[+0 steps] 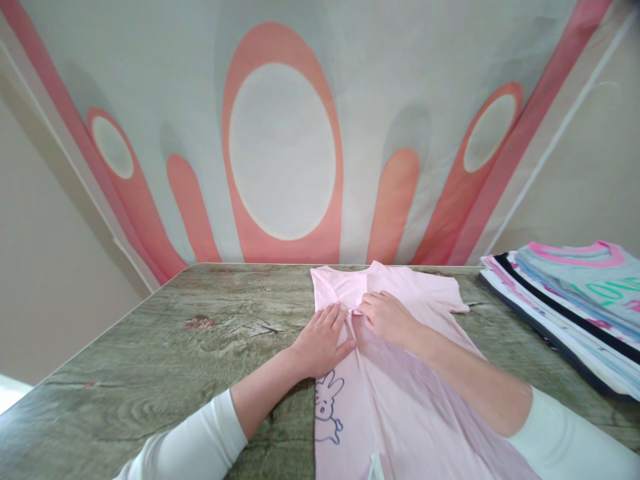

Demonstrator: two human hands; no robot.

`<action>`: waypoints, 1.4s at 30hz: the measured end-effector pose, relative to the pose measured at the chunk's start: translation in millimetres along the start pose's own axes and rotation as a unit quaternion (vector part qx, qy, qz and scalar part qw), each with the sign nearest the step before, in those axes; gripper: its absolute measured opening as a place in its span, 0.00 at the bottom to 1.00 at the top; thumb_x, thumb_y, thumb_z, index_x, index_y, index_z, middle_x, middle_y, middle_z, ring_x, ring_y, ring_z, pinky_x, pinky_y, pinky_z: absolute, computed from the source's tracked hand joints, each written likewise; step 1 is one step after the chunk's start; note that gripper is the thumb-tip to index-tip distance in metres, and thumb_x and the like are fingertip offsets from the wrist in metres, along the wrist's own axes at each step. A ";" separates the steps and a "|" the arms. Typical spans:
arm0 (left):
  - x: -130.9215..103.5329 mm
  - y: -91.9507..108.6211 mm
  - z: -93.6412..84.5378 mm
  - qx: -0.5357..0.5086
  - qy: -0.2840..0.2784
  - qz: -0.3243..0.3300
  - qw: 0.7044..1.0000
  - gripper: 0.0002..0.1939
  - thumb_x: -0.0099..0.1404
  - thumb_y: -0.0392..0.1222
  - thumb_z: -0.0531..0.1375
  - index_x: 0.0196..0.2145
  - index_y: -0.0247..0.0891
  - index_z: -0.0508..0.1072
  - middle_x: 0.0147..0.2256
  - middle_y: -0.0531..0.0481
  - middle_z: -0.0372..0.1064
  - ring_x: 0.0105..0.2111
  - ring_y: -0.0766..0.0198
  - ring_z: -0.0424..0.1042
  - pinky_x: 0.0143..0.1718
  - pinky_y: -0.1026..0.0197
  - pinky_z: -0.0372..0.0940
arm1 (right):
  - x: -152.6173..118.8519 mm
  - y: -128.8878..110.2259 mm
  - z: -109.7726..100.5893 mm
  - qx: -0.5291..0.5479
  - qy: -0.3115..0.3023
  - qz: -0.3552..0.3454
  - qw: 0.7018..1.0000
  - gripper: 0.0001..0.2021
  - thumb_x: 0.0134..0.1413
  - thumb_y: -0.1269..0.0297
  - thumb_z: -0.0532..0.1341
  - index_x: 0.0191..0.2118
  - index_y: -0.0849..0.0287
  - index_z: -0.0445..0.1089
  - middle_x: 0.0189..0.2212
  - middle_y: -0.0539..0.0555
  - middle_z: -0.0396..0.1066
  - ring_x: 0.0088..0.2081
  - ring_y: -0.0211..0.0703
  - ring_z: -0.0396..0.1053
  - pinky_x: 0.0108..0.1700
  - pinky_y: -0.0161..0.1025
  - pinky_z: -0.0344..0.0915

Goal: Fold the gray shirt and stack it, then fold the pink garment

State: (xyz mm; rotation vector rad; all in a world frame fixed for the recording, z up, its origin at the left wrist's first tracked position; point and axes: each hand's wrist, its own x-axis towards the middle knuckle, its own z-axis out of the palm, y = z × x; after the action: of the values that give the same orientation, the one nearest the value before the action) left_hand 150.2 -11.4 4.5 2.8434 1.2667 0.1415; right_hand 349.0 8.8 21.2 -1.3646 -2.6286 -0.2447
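Observation:
A pale pink T-shirt point(400, 400) lies on the wood-patterned table, its left side folded inward along a straight edge. Part of a dark rabbit drawing shows near that edge. My left hand point(325, 340) rests flat on the folded part, fingers stretched out toward the collar. Just to its right, my right hand point(387, 317) has its fingers curled down on the shirt below the neckline, pinching the fabric of the folded sleeve. One short sleeve stays spread out at the upper right. A small white tag-like piece shows at the bottom of the shirt.
On the right of the table point(150, 373) stands a stack of folded shirts point(565, 303), a grey one with pink collar on top. Behind the table's far edge hangs a grey backdrop point(360, 80) with pink shapes.

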 end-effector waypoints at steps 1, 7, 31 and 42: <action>-0.2 -0.2 0.1 -0.003 0.001 0.000 1.000 0.33 0.67 0.57 0.38 0.62 0.31 0.45 0.62 0.37 0.40 0.62 0.52 0.39 0.60 0.50 0.40 | -0.6 0.9 0.1 0.019 -0.008 0.001 1.000 0.07 0.52 0.71 0.55 0.32 0.60 0.71 0.33 0.55 0.69 0.36 0.43 0.65 0.41 0.39 0.55; -0.7 -1.4 -1.0 -0.031 0.005 0.005 0.999 0.30 0.67 0.56 0.41 0.62 0.36 0.45 0.63 0.40 0.40 0.62 0.53 0.38 0.60 0.49 0.39 | 4.9 20.4 5.4 0.159 -0.004 0.043 0.986 0.12 0.56 0.63 0.53 0.30 0.58 0.73 0.31 0.54 0.71 0.36 0.42 0.67 0.40 0.36 0.59; -1.6 -2.8 -1.1 -0.028 0.005 0.013 1.000 0.30 0.67 0.55 0.41 0.61 0.38 0.46 0.63 0.41 0.40 0.63 0.53 0.37 0.60 0.48 0.38 | 62.9 42.7 55.0 0.171 -0.015 0.061 0.983 0.24 0.59 0.63 0.46 0.60 0.63 0.54 0.62 0.59 0.48 0.62 0.47 0.44 0.61 0.51 0.42; -0.5 -5.9 -6.9 -0.036 0.026 0.016 0.999 0.30 0.66 0.55 0.45 0.60 0.36 0.51 0.61 0.40 0.47 0.61 0.52 0.46 0.59 0.50 0.43 | 74.8 20.6 63.1 0.211 -0.027 0.006 0.977 0.24 0.59 0.65 0.45 0.59 0.67 0.56 0.61 0.60 0.50 0.62 0.43 0.46 0.62 0.42 0.44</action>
State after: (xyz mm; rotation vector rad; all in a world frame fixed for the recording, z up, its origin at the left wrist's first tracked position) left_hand 144.8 -8.0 11.0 2.8161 1.2001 0.2571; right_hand 318.8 93.8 -22.0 -1.2496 -2.5153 0.3401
